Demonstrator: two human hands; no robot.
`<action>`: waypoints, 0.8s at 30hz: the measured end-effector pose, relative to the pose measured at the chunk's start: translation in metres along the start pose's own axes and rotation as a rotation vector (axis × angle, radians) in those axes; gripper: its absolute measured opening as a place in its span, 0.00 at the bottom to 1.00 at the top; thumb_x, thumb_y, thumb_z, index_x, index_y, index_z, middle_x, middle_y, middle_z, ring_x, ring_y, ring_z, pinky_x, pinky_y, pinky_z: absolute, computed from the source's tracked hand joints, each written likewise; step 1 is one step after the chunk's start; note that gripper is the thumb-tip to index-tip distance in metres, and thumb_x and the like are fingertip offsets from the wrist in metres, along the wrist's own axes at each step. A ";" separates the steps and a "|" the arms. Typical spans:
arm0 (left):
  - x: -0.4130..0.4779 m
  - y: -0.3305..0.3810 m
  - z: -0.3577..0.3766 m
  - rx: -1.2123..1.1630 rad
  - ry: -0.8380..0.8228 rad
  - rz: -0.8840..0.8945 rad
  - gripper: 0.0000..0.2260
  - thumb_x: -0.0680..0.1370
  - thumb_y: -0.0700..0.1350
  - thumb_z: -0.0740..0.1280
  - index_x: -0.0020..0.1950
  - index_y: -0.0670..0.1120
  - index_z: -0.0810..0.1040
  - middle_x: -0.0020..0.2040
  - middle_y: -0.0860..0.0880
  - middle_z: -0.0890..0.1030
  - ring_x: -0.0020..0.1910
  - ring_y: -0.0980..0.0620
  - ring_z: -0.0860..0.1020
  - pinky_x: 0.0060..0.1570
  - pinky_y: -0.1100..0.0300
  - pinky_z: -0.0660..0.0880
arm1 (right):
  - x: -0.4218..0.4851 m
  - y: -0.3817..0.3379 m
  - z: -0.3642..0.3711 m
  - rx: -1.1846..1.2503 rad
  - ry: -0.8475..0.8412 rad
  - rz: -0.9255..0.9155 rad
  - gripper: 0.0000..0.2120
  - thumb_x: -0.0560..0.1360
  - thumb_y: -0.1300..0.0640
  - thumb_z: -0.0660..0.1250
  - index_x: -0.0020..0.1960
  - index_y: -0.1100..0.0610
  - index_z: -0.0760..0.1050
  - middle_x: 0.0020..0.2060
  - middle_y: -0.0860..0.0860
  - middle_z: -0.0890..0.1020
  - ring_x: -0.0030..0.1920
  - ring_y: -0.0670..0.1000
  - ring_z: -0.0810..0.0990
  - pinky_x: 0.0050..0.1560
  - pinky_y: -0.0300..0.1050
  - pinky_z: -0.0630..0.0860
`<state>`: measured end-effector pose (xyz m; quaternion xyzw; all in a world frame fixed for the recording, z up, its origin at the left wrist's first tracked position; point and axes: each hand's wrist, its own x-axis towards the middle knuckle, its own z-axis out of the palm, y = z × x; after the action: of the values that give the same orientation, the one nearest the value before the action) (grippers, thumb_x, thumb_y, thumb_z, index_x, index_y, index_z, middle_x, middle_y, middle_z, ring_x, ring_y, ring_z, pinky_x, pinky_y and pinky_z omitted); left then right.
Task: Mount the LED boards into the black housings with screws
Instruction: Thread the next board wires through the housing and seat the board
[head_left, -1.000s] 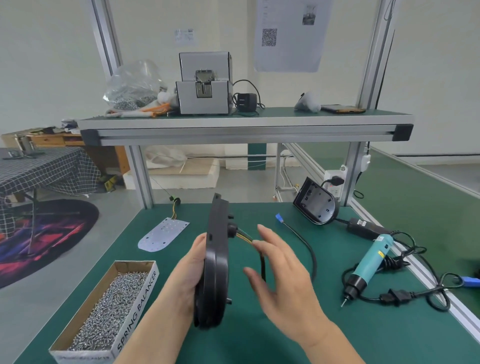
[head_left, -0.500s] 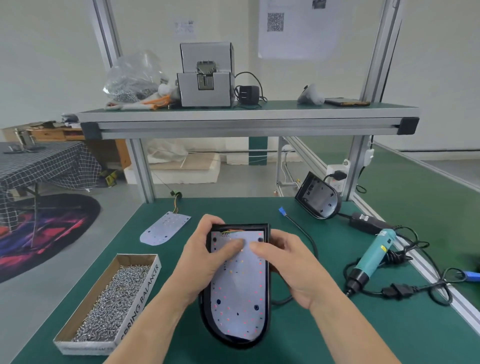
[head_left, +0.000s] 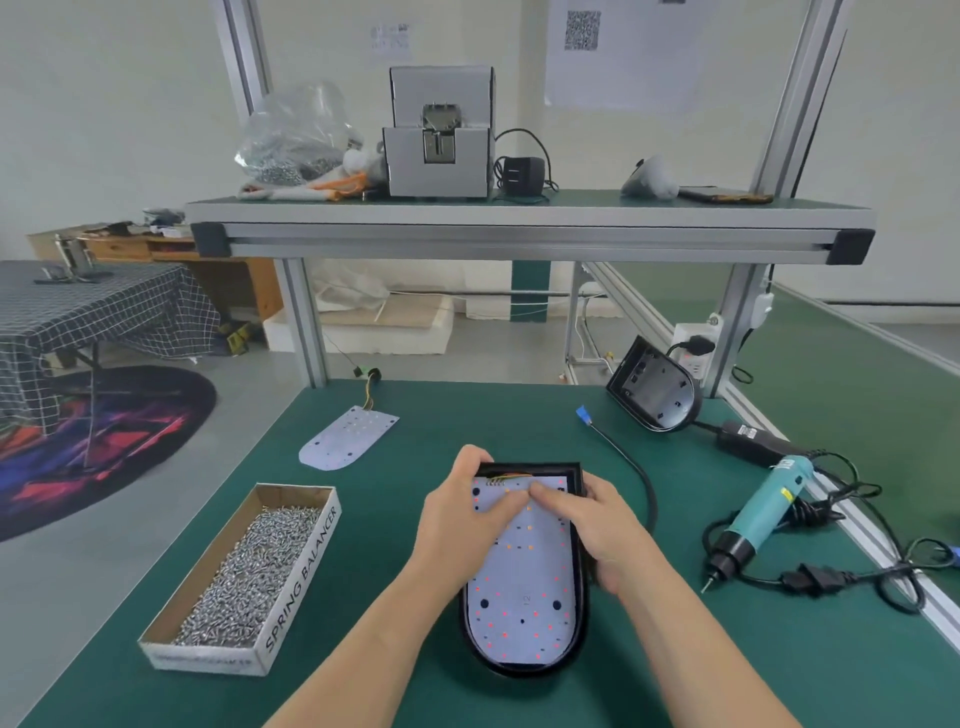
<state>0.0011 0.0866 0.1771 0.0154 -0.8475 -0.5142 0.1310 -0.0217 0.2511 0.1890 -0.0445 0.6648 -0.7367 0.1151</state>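
On the matte green table (head_left: 395, 519), a black, round-ended housing (head_left: 522, 670) lies flat, cradling a pale, thin LED board (head_left: 524, 597) dotted red. The left hand (head_left: 465, 517) and right hand (head_left: 602, 525) curl their fingers round the housing's rim, thumbs pressing the board.

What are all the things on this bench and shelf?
near housing: one, black, table centre
far housing: one, black, tilted up, back right
near LED board: one, white, lying in near housing
loose LED board: one, white, back left
screw box: one, cardboard, left, holding silver screws
screwdriver: one, teal, right
power brick: one, black, behind screwdriver
cable: one, black with blue tip, right of near housing
grey machine: one, shelf
plastic bag: one, clear, shelf left
left hand: one, gripping near housing's top-left corner
right hand: one, holding near housing's right side
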 end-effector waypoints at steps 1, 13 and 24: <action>0.000 -0.004 0.002 0.008 -0.005 -0.030 0.15 0.73 0.57 0.71 0.50 0.56 0.67 0.36 0.50 0.76 0.27 0.57 0.66 0.26 0.67 0.66 | 0.003 0.006 0.000 0.016 0.005 0.064 0.08 0.77 0.63 0.71 0.56 0.62 0.83 0.50 0.58 0.87 0.52 0.60 0.86 0.55 0.55 0.82; 0.012 -0.008 -0.003 0.223 -0.160 -0.269 0.18 0.82 0.58 0.55 0.70 0.56 0.62 0.44 0.50 0.78 0.43 0.47 0.78 0.43 0.55 0.74 | 0.023 0.030 -0.011 0.054 -0.021 0.287 0.11 0.77 0.63 0.70 0.57 0.67 0.80 0.49 0.64 0.86 0.46 0.63 0.86 0.48 0.56 0.82; 0.026 -0.065 -0.147 0.862 0.126 -0.495 0.11 0.74 0.33 0.62 0.46 0.42 0.83 0.42 0.46 0.82 0.42 0.44 0.80 0.39 0.55 0.77 | 0.021 0.047 -0.010 -0.129 0.056 0.162 0.08 0.75 0.59 0.74 0.53 0.57 0.82 0.46 0.50 0.88 0.46 0.54 0.87 0.42 0.46 0.81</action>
<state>0.0043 -0.0758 0.1894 0.3000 -0.9441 -0.1311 0.0378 -0.0388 0.2517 0.1399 0.0225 0.7154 -0.6815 0.1527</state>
